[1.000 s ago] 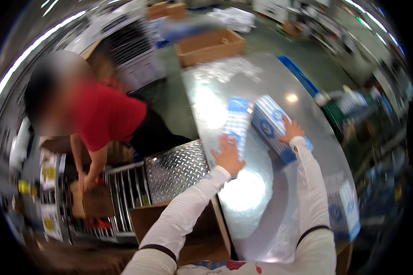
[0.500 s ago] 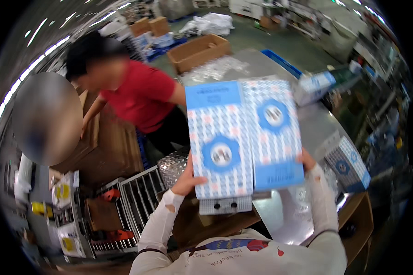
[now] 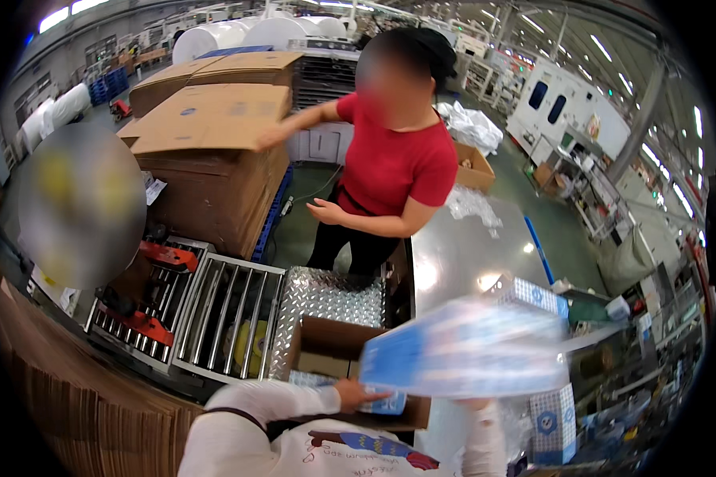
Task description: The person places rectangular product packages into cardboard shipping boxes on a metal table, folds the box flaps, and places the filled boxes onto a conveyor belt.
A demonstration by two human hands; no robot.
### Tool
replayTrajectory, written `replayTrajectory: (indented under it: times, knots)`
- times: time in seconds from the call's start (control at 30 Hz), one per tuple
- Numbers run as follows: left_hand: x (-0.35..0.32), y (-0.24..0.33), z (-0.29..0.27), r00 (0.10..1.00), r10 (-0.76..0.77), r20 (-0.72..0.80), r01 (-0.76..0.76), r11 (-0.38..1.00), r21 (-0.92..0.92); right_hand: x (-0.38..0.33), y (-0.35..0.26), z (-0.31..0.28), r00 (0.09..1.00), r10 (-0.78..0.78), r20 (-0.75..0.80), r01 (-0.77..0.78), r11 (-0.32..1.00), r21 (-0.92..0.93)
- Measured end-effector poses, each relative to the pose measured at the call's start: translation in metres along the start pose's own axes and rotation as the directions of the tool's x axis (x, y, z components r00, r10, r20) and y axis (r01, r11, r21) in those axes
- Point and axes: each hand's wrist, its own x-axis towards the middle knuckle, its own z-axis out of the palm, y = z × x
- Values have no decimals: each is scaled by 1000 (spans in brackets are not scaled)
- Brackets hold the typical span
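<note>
Blue-and-white patterned packs (image 3: 461, 350), blurred by motion, are held tilted, long side across my view, above the near right of an open cardboard carton (image 3: 326, 327). My left hand (image 3: 356, 394) grips at their lower left edge, one finger stretched along it; its other fingers are hidden. At the near edge of the packs is my right hand (image 3: 476, 403), mostly covered, with its fingers out of sight beneath them. Inside the carton, the blue end of another pack (image 3: 386, 406) shows just below my left hand, and more blue-and-white print shows beyond my left forearm.
Across the carton stands a person in a red top (image 3: 398, 167), one hand on stacked flat cardboard (image 3: 207, 119). A roller conveyor (image 3: 227, 318) runs left of a textured metal plate (image 3: 326, 294). A metal table (image 3: 453, 254) and a standing patterned pack (image 3: 553, 425) are right.
The packs have turned from upright to lying across my view and moved down toward the carton. My view has swung left and up. The other person has straightened up.
</note>
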Motion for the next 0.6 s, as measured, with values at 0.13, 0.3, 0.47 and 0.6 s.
replayTrajectory:
  times: [0.13,0.3,0.47,0.6]
  knots:
    - [59,21,74,993,-42,-112,34,997,-73,71,65,77,774,-141,617,631,245,-736]
    - [113,26,151,970,-169,174,175,984,-18,83,255,73,833,466,297,393,-120,-912]
    - [146,-25,265,998,-44,46,42,998,40,122,298,83,321,929,183,380,50,-924]
    - [97,-32,174,864,-66,499,120,990,-78,173,117,62,502,421,756,176,806,-566]
